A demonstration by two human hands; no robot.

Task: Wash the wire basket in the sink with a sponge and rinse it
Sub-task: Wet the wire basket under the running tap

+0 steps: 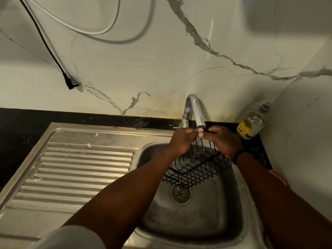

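Right of the frame's centre, the left hand [181, 141] and the right hand [223, 141] meet just under the spout of the curved chrome tap [195, 109]. Both have their fingers curled around the top rim of the black wire basket [195, 168], pinching it from either side, with the fingertips nearly touching at the middle. The basket hangs tilted from this grip over the bowl of the stainless steel sink [206, 212]. Its diamond-mesh bottom faces the camera, and its lower edge sits just above the round metal drain [180, 194]. Whether water is running from the spout cannot be made out. A dark band [238, 155] circles the right wrist.

To the left of the bowl lies the ribbed steel draining board [80, 168]. In the corner at the right edge of the frame, a clear plastic bottle with a yellow label [252, 123] stands on the black countertop [21, 126]. The white marble-patterned wall [161, 60] fills the upper half. A black cable with a plug [69, 81] and a white cable [100, 32] hang at the upper left.
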